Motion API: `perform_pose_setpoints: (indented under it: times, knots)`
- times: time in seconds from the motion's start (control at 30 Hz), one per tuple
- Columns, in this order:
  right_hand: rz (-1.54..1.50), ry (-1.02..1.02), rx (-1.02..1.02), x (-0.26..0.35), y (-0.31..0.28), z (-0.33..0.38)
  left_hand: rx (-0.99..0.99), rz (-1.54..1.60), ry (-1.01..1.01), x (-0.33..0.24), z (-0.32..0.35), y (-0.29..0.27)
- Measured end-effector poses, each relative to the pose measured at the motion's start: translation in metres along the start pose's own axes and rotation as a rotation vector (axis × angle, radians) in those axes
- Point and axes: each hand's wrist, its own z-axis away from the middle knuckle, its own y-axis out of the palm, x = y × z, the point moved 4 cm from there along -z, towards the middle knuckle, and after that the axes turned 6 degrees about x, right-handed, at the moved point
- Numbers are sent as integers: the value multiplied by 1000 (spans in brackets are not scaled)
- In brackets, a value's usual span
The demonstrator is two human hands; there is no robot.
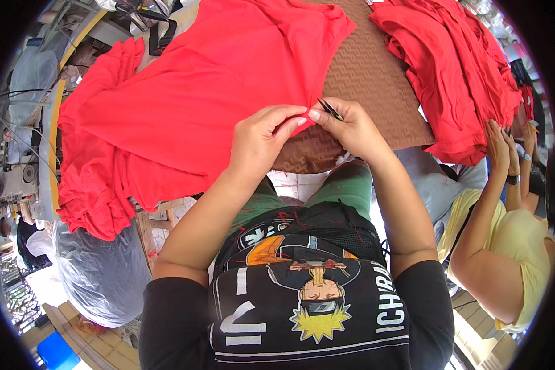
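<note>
A red garment (216,86) lies spread in front of me, and its lower right edge comes up to my fingers. My left hand (256,139) pinches that edge between thumb and forefinger. Close beside it, my right hand (354,129) is closed around small dark thread snips (330,109), their pointed tips sticking up past the forefinger. The right thumb presses at the same bit of edge, almost touching the left fingertips. Most of the snips' handle is hidden inside the right hand.
Brown textured cloth (376,80) covers the table. A heap of red garments (447,68) lies at the right, beside a person in yellow (518,259) whose hands touch it. A sewing machine (18,176) stands at the left, above a large plastic-wrapped bundle (98,271).
</note>
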Motion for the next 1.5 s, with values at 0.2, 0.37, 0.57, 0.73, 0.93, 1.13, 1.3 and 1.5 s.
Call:
perform_pose_setpoints:
  times: [0.2, 0.37, 0.57, 0.73, 0.93, 1.13, 1.3, 1.5]
  knots:
    - [142, -34, -160, -3, -3, 1, -8, -310, 149, -18, -4, -4]
    - [542, -216, -415, 31, 0, 23, -26, 5, -158, -1, -5, -3]
    - [556, -232, -298, 45, 13, 41, -9, 9, -251, -1, -3, -4]
    - [580, -234, -273, 45, 17, 41, -22, 17, -239, -5, -3, -3]
    - [673, -357, -317, 48, 23, 42, 25, 101, -187, -15, -2, -4]
    - [670, -274, -401, 55, -1, 62, 529, 255, 141, -60, 3, -57]
    - [604, -180, -359, 54, -3, 68, 254, 78, -66, -37, 12, -49]
    - [642, -177, -312, 52, 4, 70, 251, -306, -3, -25, 26, -13]
